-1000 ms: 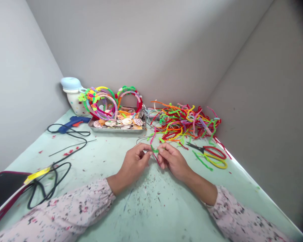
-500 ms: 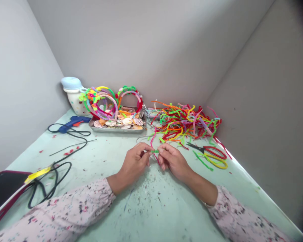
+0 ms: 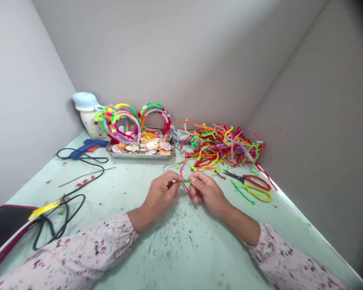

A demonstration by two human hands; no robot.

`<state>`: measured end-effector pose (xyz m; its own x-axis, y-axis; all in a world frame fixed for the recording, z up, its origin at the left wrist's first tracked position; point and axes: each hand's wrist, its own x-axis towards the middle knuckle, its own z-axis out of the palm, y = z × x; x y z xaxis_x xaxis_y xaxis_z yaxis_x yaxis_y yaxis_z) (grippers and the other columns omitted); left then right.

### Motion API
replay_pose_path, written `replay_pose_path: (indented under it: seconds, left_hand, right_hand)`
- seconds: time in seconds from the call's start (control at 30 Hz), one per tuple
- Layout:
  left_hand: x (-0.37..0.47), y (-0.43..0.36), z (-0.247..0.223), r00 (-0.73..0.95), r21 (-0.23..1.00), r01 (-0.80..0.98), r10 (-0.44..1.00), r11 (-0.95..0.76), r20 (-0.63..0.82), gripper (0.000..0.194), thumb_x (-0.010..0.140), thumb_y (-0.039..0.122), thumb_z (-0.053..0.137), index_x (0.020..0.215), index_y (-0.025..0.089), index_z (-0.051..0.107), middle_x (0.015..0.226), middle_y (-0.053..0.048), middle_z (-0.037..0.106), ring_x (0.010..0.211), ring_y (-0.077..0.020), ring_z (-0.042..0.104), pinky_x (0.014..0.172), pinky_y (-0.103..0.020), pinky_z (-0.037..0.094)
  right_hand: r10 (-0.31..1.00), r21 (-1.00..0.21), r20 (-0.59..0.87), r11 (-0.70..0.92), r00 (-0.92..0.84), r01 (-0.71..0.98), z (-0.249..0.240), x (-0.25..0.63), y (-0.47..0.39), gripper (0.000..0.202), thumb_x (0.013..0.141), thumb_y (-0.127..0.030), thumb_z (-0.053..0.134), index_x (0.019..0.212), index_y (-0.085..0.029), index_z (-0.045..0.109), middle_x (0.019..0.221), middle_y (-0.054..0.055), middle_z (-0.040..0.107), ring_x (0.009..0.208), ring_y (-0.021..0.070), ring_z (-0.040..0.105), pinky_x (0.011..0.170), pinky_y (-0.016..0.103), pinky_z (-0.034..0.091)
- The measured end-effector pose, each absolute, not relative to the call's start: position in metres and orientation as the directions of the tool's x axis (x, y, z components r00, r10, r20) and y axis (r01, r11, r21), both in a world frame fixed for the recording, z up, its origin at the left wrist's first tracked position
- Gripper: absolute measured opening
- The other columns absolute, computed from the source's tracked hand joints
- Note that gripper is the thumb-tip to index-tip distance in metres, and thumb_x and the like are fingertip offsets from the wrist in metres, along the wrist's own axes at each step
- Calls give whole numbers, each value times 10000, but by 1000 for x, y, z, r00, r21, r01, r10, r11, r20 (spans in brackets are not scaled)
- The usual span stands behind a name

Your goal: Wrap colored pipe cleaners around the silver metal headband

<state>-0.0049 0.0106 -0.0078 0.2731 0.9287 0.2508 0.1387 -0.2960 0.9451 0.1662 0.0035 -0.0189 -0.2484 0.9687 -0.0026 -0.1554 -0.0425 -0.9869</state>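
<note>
My left hand [image 3: 161, 196] and my right hand [image 3: 208, 193] meet near the middle of the table. Between their pinched fingertips is a short green fuzzy piece [image 3: 187, 181], one end in each hand. A pink fuzzy stem [image 3: 183, 165] rises behind the green piece, and its darker pink end shows below, between the hands. Whether the pink stem is joined to the green piece cannot be made out. Right of my right hand lie scissors [image 3: 255, 186] with red and yellow handles, beside loose green stems [image 3: 243, 192].
A metal tray [image 3: 139, 156] of shells and fuzzy headbands [image 3: 125, 125] stands at the back. Colourful stems [image 3: 226, 147] are heaped right of it. A blue glue gun [image 3: 86, 148], black cord [image 3: 68, 215], lidded cup [image 3: 89, 121] and dark red-edged object [image 3: 6, 225] lie left.
</note>
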Motion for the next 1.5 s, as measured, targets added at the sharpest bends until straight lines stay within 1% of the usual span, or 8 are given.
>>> replay_pose_path:
  seconds: [0.3, 0.4, 0.5, 0.57, 0.67, 0.77, 0.9, 1.5]
  left_hand:
    - [-5, 12, -10, 301, 944, 153, 923, -293, 238, 159, 798, 131, 481, 863, 163, 622, 626, 30, 539, 530, -84, 499, 519, -191, 389]
    - [-5, 11, -8, 337, 953, 137, 917, -270, 212, 171, 814, 150, 473, 923, 171, 602, 673, 25, 565, 528, -84, 510, 515, -192, 394]
    - [-5, 11, -9, 339, 972, 81, 923, -220, 181, 189, 858, 227, 455, 1017, 189, 549, 745, 18, 591, 504, -82, 515, 504, -202, 399]
    - [-6, 13, -10, 329, 980, 73, 932, -187, 153, 203, 880, 301, 445, 1030, 197, 533, 680, 29, 580, 480, -89, 508, 498, -207, 394]
    - [-7, 17, -13, 347, 977, 143, 933, -157, 99, 235, 882, 383, 442, 899, 187, 569, 519, 45, 514, 463, -104, 480, 478, -204, 360]
    - [-7, 20, -13, 368, 970, 196, 928, -146, 66, 299, 867, 429, 458, 770, 173, 576, 481, 44, 485, 456, -100, 442, 469, -204, 334]
    - [-7, 23, -12, 394, 969, 209, 918, -131, 40, 335, 844, 458, 486, 710, 161, 562, 464, 51, 451, 444, -96, 409, 463, -209, 321]
    - [-5, 22, -9, 429, 972, 188, 902, -142, 49, 306, 827, 426, 508, 677, 160, 540, 477, 67, 424, 446, -79, 339, 454, -205, 274]
  right_hand:
    - [968, -986, -1, -43, -251, -163, -21, 167, 4, 195, 878, -374, 534, 800, -200, 495, 575, -59, 548, 414, 65, 471, 417, 183, 346]
    - [965, -988, 22, -19, -260, -155, -20, 167, 4, 189, 883, -367, 528, 802, -199, 496, 588, -56, 550, 428, 66, 474, 431, 189, 355]
    - [965, -991, 38, 2, -260, -137, -19, 167, 4, 185, 891, -364, 514, 810, -199, 494, 598, -53, 550, 437, 67, 475, 440, 192, 357]
    - [964, -993, 43, 11, -264, -122, -19, 166, 3, 182, 893, -360, 509, 813, -198, 488, 603, -51, 550, 446, 70, 481, 446, 194, 360]
    - [959, -996, 47, 24, -278, -89, -18, 166, 2, 176, 895, -353, 505, 818, -196, 484, 610, -48, 554, 457, 71, 490, 455, 196, 359]
    - [959, -998, 35, 20, -280, -58, -18, 166, 2, 176, 894, -358, 503, 829, -195, 484, 611, -50, 553, 455, 70, 491, 455, 194, 355]
    - [960, -999, 26, 14, -279, -45, -17, 165, 1, 186, 883, -371, 514, 831, -195, 485, 617, -49, 552, 455, 71, 488, 454, 196, 357]
    - [963, -996, -1, -26, -271, -89, -16, 167, 2, 190, 867, -373, 532, 808, -196, 495, 598, -52, 558, 435, 72, 497, 428, 189, 344]
